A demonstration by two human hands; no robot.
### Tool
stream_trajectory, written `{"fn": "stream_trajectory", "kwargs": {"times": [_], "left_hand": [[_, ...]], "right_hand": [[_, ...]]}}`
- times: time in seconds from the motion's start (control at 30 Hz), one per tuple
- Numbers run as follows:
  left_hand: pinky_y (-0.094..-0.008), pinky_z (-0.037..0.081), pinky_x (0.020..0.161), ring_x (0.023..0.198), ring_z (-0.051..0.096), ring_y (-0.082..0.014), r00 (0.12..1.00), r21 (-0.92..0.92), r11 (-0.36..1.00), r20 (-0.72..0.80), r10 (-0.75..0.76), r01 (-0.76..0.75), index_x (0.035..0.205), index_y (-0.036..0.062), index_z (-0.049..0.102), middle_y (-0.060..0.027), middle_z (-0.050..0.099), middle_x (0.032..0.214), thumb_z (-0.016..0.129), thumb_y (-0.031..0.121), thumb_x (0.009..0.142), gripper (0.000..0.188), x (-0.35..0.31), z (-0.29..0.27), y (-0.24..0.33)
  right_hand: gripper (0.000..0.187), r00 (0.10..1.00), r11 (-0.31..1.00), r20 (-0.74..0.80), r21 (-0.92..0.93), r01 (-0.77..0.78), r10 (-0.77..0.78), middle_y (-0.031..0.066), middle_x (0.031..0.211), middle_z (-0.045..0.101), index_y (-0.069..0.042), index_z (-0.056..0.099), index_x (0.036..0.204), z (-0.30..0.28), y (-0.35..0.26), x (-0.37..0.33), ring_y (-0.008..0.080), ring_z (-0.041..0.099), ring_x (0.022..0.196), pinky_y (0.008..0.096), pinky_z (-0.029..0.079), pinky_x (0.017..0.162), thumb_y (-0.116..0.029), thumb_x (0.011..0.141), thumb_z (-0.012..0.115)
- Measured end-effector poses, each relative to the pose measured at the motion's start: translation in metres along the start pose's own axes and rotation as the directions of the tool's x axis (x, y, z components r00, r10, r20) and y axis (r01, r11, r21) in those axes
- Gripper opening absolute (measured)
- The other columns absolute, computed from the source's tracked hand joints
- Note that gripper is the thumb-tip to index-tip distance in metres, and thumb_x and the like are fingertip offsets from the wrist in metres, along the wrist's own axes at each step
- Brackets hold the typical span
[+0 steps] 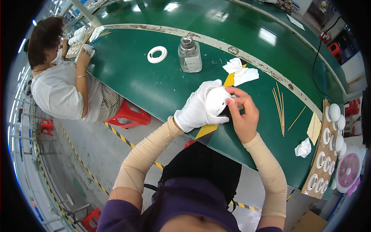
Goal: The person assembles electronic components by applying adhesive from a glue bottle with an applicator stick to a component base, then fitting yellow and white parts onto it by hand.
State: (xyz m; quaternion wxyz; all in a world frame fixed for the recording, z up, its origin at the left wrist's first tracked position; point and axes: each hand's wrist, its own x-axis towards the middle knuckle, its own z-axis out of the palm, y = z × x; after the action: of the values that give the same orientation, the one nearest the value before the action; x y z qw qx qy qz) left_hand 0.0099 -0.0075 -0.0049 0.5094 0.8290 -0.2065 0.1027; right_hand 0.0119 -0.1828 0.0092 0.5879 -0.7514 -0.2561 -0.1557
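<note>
My left hand (192, 110), in a white glove, is closed around a white round dome-shaped housing (216, 99) with small dark slots in its face. It is held above the front part of the green table (162, 91). My bare right hand (246, 120) is at the housing's right side, its thumb and fingers pinched together against the edge. Something whitish shows at those fingertips, too small to make out. Beyond my hands lie crumpled white wipes (243, 74). A clear bottle with a metal pump top (190, 58) stands farther back, and left of it lies a white ring (157, 54).
Thin wooden sticks (280, 112) lie to the right, near a crumpled wipe (303, 148) and a yellowish pad (313, 128). A board with several white rings and domes (320, 160) sits at the right edge beside a fan (349, 170). Another person (63, 85) works at the left.
</note>
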Motion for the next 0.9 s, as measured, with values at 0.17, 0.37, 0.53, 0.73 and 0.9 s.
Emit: {"fn": "stream_trajectory", "kwargs": {"times": [0.17,0.37,0.53,0.73,0.9], "left_hand": [[-0.0383,0.049,0.091,0.109,0.059,-0.0340,0.999,-0.093,0.994,-0.001,0.050,-0.049,0.134,0.0041,0.041,-0.0165,0.053,0.125,0.088,0.025,0.060,0.090,-0.002,-0.004,-0.011],[-0.0378,0.049,0.091,0.107,0.060,-0.0332,0.999,-0.064,0.997,-0.019,0.033,-0.034,0.135,0.0050,0.040,-0.0160,0.054,0.124,0.088,0.026,0.062,0.090,-0.002,-0.001,-0.009],[-0.0377,0.050,0.090,0.107,0.060,-0.0320,0.999,-0.017,1.000,-0.053,0.005,-0.006,0.134,0.0043,0.039,-0.0159,0.054,0.123,0.088,0.029,0.062,0.091,-0.001,0.001,0.000],[-0.0382,0.048,0.092,0.109,0.059,-0.0332,0.999,-0.052,0.998,-0.025,0.035,-0.036,0.135,0.0048,0.039,-0.0157,0.054,0.124,0.089,0.028,0.060,0.093,-0.003,-0.001,-0.013],[-0.0386,0.048,0.093,0.110,0.058,-0.0352,0.998,-0.071,0.995,-0.017,0.068,-0.069,0.135,0.0049,0.039,-0.0162,0.053,0.125,0.087,0.026,0.062,0.090,-0.002,-0.001,-0.012]], "right_hand": [[0.018,0.937,0.905,0.171,-0.256,0.341,-0.305,0.0167,0.124,0.060,-0.004,0.057,0.086,0.003,-0.011,-0.004,0.0380,0.058,0.113,0.0380,0.053,0.082,-0.005,0.079,0.073],[0.020,0.967,0.937,0.078,-0.238,0.256,-0.244,0.0167,0.123,0.059,-0.005,0.056,0.084,0.010,-0.006,-0.001,0.0405,0.056,0.116,0.0399,0.051,0.087,-0.006,0.077,0.075],[0.014,0.979,0.975,-0.017,0.092,-0.201,0.203,0.0194,0.121,0.060,-0.001,0.055,0.084,0.008,-0.003,0.003,0.0345,0.058,0.116,0.0380,0.046,0.096,0.000,0.083,0.069],[0.022,0.946,0.918,0.157,-0.243,0.314,-0.282,0.0187,0.126,0.057,-0.004,0.055,0.083,0.006,-0.008,-0.007,0.0412,0.054,0.120,0.0369,0.051,0.090,-0.001,0.075,0.075],[0.025,0.934,0.883,0.159,-0.307,0.354,-0.319,0.0188,0.128,0.055,-0.005,0.054,0.083,0.008,-0.003,-0.007,0.0436,0.054,0.121,0.0390,0.053,0.086,-0.003,0.073,0.077]]}}
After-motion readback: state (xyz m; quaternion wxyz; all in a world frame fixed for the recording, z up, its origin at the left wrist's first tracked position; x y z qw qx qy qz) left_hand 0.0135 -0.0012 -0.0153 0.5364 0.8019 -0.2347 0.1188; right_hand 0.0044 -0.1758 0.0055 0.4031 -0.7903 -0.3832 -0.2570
